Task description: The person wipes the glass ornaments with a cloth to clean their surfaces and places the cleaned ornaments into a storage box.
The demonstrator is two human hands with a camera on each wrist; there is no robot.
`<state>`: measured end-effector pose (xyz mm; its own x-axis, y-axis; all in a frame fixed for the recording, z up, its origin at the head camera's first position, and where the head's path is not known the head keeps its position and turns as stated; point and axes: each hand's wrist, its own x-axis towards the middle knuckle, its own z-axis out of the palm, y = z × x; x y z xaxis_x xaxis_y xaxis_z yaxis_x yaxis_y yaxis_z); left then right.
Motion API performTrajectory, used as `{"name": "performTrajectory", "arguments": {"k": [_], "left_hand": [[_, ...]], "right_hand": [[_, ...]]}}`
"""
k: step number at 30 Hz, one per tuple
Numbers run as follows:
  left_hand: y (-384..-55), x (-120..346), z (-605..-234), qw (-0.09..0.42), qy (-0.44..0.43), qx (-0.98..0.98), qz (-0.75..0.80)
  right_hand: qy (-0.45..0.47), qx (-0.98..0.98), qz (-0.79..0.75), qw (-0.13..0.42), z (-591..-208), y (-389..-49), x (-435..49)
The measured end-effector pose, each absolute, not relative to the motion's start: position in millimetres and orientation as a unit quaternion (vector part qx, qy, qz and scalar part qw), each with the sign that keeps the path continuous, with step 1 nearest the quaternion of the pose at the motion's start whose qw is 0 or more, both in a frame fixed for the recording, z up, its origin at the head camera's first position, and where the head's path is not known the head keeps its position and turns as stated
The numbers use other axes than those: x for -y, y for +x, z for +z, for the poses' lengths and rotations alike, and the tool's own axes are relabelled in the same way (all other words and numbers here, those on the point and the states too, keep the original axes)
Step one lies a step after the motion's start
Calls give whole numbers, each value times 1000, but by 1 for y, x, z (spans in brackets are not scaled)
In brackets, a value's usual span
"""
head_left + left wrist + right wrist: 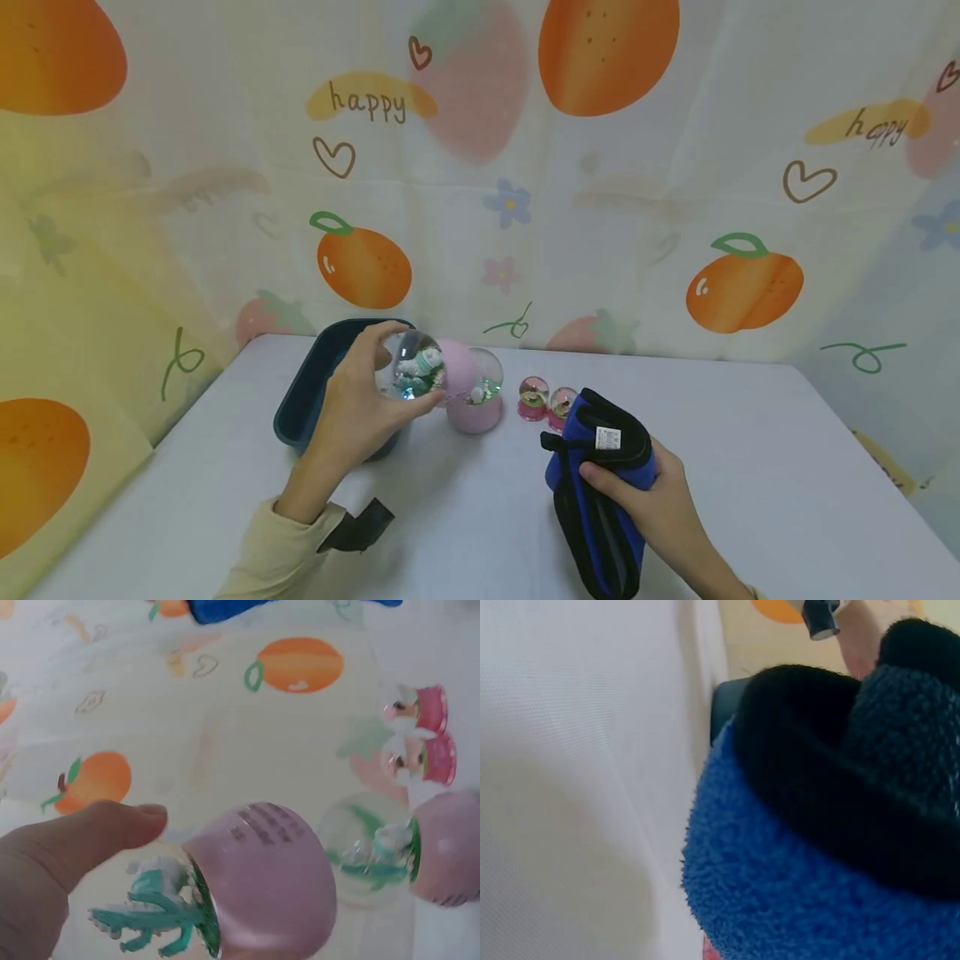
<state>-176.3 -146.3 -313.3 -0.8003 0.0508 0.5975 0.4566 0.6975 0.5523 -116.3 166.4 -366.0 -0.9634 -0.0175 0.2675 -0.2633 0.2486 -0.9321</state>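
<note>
My left hand [363, 408] grips a snow globe [420, 365] by its clear ball, holding it up and tipped sideways. Its pink base [274, 881] points to the right, and a white and teal figure [150, 900] shows inside. Behind it, a second snow globe [476, 412] with a pink base stands upright on the table. My right hand [660, 500] holds a folded blue towel [607, 492] with black edging and a white tag. In the right wrist view the fluffy towel [780, 870] fills much of the frame and hides the fingers.
A dark blue-green bin [300, 400] sits behind my left hand. Two small globes with deep pink bases, one on the left [533, 398] and one on the right [561, 405], stand near the towel's top. A printed cloth backdrop [465, 217] hangs behind the white table [787, 467].
</note>
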Motion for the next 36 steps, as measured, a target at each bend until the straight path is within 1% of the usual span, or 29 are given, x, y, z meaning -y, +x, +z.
{"name": "performTrajectory", "arguments": {"k": [3, 8, 11, 19, 27, 31, 36], "left_hand": [[-180, 161, -310, 279, -119, 879, -368], [-184, 180, -308, 279, -105, 881, -368], [-186, 188, -309, 268, -94, 890, -357], [-192, 204, -313, 207, -79, 918, -328], [-206, 214, -332, 115, -87, 947, -288], [-209, 218, -338, 96, -93, 952, -275], [-212, 224, -342, 85, -113, 954, -263]], "right_hand": [[90, 783, 607, 99, -366, -117, -167], [91, 781, 612, 91, -366, -117, -168], [91, 780, 612, 89, -366, -117, -169], [91, 779, 614, 89, -366, -117, -170], [89, 776, 619, 82, -366, -118, -171], [94, 776, 618, 85, -366, -118, -171], [101, 778, 613, 94, -365, -119, -172]]}}
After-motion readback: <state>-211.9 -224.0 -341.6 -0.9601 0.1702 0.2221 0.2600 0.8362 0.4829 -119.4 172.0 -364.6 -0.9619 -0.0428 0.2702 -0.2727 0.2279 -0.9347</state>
